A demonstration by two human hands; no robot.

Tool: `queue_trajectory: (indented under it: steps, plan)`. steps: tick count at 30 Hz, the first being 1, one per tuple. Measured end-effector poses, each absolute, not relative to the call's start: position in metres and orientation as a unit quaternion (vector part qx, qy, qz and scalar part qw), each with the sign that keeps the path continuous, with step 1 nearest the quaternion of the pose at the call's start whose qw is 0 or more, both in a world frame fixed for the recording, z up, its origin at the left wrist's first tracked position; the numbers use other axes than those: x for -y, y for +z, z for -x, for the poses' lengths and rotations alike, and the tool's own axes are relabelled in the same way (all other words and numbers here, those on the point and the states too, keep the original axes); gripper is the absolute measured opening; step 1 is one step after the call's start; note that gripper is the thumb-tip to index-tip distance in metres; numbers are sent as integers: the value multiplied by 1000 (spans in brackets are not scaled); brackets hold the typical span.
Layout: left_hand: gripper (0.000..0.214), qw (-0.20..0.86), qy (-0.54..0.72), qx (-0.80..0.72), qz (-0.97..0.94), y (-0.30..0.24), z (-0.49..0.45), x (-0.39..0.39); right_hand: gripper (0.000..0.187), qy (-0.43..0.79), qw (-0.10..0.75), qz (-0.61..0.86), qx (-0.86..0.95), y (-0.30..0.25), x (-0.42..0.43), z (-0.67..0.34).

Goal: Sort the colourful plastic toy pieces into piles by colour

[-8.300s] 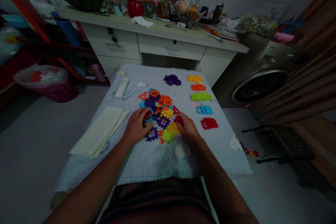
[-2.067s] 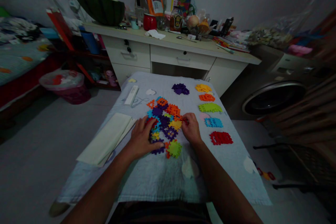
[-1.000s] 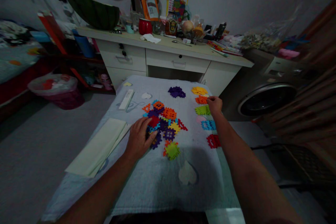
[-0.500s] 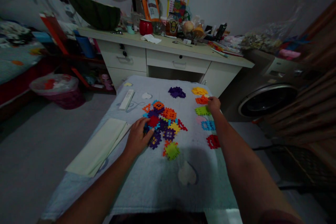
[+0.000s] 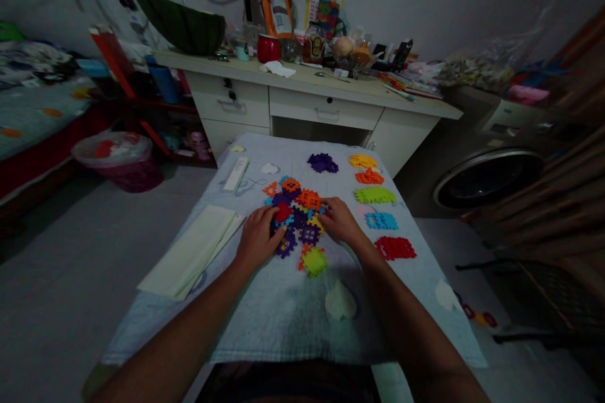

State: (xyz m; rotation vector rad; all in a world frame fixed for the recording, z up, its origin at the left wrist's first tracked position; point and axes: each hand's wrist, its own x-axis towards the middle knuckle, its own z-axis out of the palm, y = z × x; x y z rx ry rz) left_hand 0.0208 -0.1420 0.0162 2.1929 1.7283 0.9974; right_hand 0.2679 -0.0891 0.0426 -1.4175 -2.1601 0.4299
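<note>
- Table [image 5: 283,327] under a pale towel; near half is bare cloth except a white patch [image 5: 340,302], far edge sits just short of the desk [image 5: 321,85], left and right edges drop to open floor.
- Folded cream cloth [image 5: 191,250] lies at the left edge, slightly overhanging; clear of the hands.
- Mixed pile of colour tiles [image 5: 297,211] sits mid-table, well in from every edge; a green tile [image 5: 315,261] lies loose at its near side.
- Left hand [image 5: 258,239] rests flat on the pile's left side, fingers loosely spread over the tiles; cannot tell whether any tile is pinched.
- Right hand [image 5: 341,221] rests on the pile's right side, fingers curled down onto the tiles; grip hidden, cannot tell what it holds.
- Sorted stacks run along the right edge, far to near: yellow stack [image 5: 362,161], orange stack [image 5: 369,177], green stack [image 5: 375,195], blue stack [image 5: 381,221], red stack [image 5: 395,247]; purple stack [image 5: 322,163] sits apart, far centre.
- Narrow bare strip between right hand and the sorted column.
- White remote-like bar [image 5: 236,174] lies far left, near the edge.
</note>
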Motion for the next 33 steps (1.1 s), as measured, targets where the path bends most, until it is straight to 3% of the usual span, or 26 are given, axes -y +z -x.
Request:
queue_trajectory:
  steps: [11,22,33]
  plan:
    - [43,91,332,-587,-733,18,-21,143,46,140,281,593,742,17,60,-250]
    - [49,135,286,-603,-733,18,-21,126,36,232,415,585,657,35,72,-267]
    - [41,129,345,-581,-726,19,-23,102,34,146,384,654,635,23,66,-277]
